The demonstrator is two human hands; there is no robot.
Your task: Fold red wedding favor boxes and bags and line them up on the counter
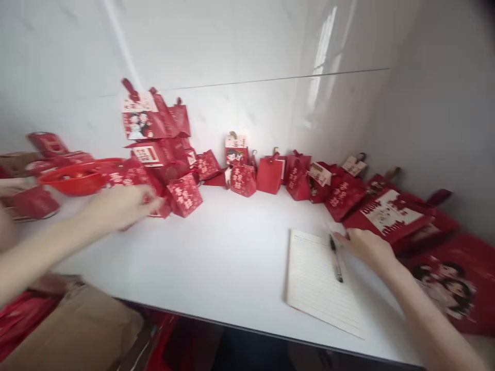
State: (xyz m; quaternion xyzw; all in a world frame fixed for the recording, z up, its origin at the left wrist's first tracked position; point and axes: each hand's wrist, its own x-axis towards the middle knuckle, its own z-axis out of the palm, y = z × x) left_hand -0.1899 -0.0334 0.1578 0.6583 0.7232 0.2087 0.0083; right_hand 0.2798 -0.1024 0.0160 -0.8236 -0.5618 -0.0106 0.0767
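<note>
My left hand (119, 206) reaches out to a stack of small red gift boxes (154, 139) at the left of the white table (232, 257); motion blur hides its fingers, and I cannot tell if it holds one. My right hand (367, 246) rests at the right edge of a lined notepad (320, 283), fingers curled at a flat red card box (386, 216). A black pen (335, 257) lies on the notepad just left of that hand.
More red gift boxes (270, 175) line the back wall from centre to right. A red basket (77, 178) sits at the far left. A large red bag with a cartoon couple (452, 283) lies at the right. Brown cardboard (77, 330) is below the table's front edge.
</note>
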